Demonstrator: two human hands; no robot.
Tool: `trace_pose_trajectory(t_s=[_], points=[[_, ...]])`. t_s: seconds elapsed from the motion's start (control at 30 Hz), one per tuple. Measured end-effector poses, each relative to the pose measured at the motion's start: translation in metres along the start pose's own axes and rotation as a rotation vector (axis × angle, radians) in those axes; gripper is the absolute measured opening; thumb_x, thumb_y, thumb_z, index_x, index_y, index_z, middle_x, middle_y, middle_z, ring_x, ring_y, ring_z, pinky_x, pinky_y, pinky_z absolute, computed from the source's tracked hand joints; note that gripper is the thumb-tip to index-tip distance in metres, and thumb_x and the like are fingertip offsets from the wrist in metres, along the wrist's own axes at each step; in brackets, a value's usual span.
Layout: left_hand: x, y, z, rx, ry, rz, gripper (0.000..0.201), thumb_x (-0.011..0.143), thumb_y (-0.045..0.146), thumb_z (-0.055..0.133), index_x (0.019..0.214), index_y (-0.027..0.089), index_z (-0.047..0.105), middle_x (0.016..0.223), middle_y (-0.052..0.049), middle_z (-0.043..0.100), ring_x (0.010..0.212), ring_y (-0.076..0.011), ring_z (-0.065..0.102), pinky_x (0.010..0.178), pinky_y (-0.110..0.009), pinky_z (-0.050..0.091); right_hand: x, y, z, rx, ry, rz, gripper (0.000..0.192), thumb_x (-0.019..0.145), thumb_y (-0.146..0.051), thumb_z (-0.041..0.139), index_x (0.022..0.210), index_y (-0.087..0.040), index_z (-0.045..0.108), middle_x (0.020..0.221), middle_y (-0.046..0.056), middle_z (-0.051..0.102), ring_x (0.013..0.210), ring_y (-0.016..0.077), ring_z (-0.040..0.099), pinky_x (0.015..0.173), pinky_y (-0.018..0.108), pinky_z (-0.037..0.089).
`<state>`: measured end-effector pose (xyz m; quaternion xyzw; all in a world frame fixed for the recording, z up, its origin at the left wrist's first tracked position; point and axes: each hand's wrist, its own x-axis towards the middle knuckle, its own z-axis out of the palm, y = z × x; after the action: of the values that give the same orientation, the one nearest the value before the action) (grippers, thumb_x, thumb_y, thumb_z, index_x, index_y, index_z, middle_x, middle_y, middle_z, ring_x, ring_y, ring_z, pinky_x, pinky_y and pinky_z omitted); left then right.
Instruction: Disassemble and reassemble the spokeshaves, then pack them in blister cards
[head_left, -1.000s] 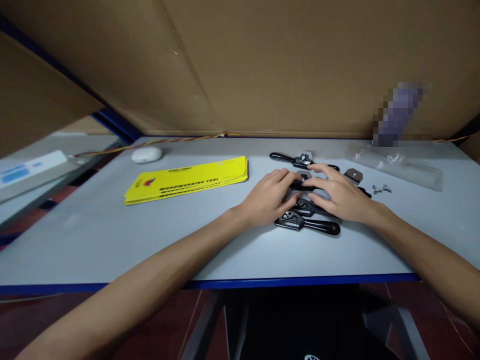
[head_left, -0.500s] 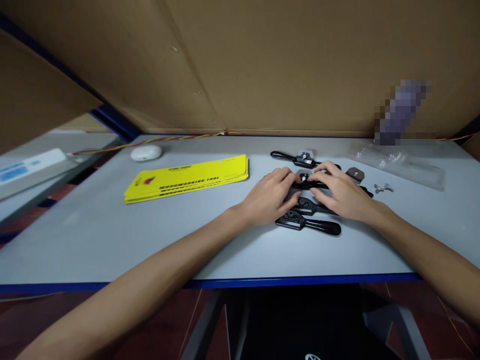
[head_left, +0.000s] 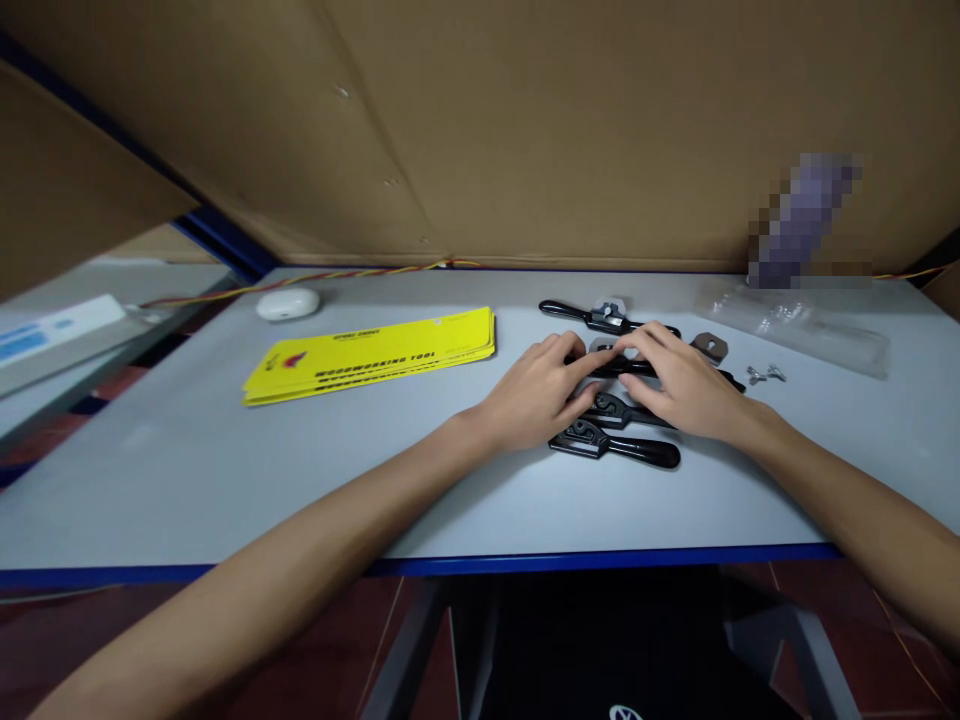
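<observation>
Right, starting at the table's (head_left: 225, 500) blue front edge: nearest black spokeshave (head_left: 637, 450) lies flat, no silvery plate on it. Just beyond it, a second black spokeshave (head_left: 609, 408), also without a plate, partly under the fingers.

Next one out is the one being worked: third spokeshave (head_left: 630, 367), in front of the person, lying crosswise between both hands. Left hand (head_left: 534, 392) at its left end, fingers bent, thumb apart from index. Right hand (head_left: 686, 388) over its right side, fingers curved, index meeting the left index at the middle. Can't tell whether either is truly pinching; fingertips cover the contact.

Step looks like fingertip work at the centre plate (head_left: 600, 346). To do it well: brace the body on the table with one hand, seat the plate flat and square, make small even adjustments with the other. Plate edge may be sharp, so press on the face.

Right of it: two small metal screws (head_left: 766, 374), loose plate (head_left: 709, 347); keep the wrist clear of both. Left: yellow cards (head_left: 367, 355), stacked. Farther: fourth spokeshave (head_left: 609, 320) with its plate, clear bag (head_left: 825, 338), white case (head_left: 288, 304).
</observation>
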<state>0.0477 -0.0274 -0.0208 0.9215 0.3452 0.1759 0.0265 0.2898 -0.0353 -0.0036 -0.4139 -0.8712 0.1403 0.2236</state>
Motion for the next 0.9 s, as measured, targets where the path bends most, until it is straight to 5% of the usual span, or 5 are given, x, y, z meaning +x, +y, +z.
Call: trace_pose_trajectory(t_s=[0.43, 0.7, 0.9], points=[[0.0003, 0.0014, -0.003, -0.044, -0.024, -0.047, 0.039, 0.107, 0.039, 0.039, 0.125, 0.014, 0.062, 0.115, -0.015, 0.059, 0.101, -0.03, 0.056, 0.095, -0.049, 0.052, -0.0001, 0.0, 0.0007, -0.036, -0.003, -0.003, 0.024, 0.1, -0.029, 0.049, 0.118, -0.021, 0.063, 0.125, 0.013, 0.064, 0.107, 0.03, 0.069, 0.098, 0.049, 0.053], [-0.0004, -0.0006, -0.0003, -0.012, -0.013, -0.008, 0.049, 0.109, 0.038, 0.035, 0.148, 0.017, 0.058, 0.114, -0.014, 0.058, 0.099, -0.0284, 0.056, 0.097, -0.049, 0.05, -0.0003, 0.0023, 0.0022, -0.001, 0.041, -0.019, 0.033, 0.1, -0.027, 0.05, 0.13, -0.022, 0.06, 0.127, 0.012, 0.064, 0.109, 0.0288, 0.068, 0.099, 0.048, 0.054], [-0.0003, 0.0015, -0.0015, -0.034, -0.013, -0.037, 0.047, 0.108, 0.039, 0.038, 0.144, 0.012, 0.054, 0.116, -0.015, 0.059, 0.101, -0.0297, 0.057, 0.097, -0.049, 0.052, -0.0003, 0.0017, 0.0021, 0.012, 0.065, -0.016, 0.035, 0.099, -0.026, 0.05, 0.133, -0.023, 0.058, 0.127, 0.012, 0.065, 0.108, 0.0288, 0.069, 0.099, 0.048, 0.054]])
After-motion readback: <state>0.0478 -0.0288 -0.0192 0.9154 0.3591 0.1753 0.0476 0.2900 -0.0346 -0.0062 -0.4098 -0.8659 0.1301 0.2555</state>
